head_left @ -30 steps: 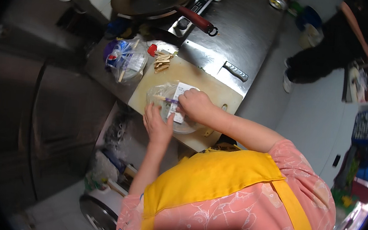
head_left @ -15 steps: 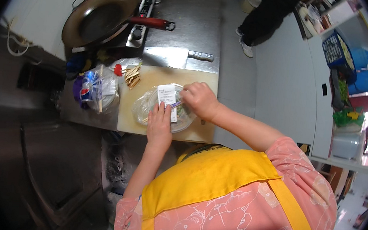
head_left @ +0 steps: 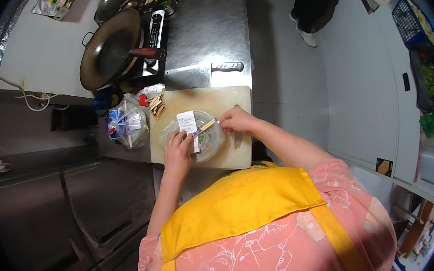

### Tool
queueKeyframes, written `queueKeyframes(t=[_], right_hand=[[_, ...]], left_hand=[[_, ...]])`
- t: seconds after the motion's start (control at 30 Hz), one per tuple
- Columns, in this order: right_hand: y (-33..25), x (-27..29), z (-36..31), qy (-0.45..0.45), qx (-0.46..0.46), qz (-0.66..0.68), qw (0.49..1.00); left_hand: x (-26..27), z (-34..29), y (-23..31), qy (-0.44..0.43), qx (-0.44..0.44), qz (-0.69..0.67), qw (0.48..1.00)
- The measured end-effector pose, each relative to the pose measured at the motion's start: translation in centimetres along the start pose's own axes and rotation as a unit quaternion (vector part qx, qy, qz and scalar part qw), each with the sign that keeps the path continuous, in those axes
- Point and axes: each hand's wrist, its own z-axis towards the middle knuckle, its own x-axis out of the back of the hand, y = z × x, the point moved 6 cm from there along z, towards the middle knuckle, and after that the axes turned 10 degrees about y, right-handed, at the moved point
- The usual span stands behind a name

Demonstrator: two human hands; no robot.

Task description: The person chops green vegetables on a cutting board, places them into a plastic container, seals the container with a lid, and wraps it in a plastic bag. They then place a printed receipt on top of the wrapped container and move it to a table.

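Observation:
A round clear takeaway bowl with food showing through its lid sits on the cutting board, in a clear plastic bag. A white receipt lies over the bowl's left part, and a pair of wrapped chopsticks slants across the top. My left hand rests its outstretched fingers on the receipt's lower part and the near end of the chopsticks. At the bowl's right rim, my right hand is closed, its fingertips pinching what looks like the edge of the bag.
Another bagged bowl stands left of the cutting board. Cut brown strips lie at the board's far left. Beyond it are a cleaver and a wok with its handle pointing right. A small knife lies by my right wrist.
My right hand has moved from above the receipt to the bowl's right rim, uncovering the chopsticks. My left fingers stay on the receipt. The whole view has shifted.

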Motion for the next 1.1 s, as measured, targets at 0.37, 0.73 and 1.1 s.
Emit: queueKeyframes(t=[0.37,0.73,1.1], right_hand=[[0.9,0.6,-0.4,-0.019,-0.046,0.077,0.996],[2.5,0.6,-1.3,0.177,-0.010,0.391,0.903],[-10.3,-5.1,-7.5,0.056,0.088,0.167,0.981]], left_hand=[[-0.3,1.4,-0.4,0.048,0.015,-0.054,0.997],[-0.4,1.5,-1.6,0.003,-0.021,-0.072,0.997],[-1.3,0.8,-2.6,0.002,-0.038,-0.081,0.996]])
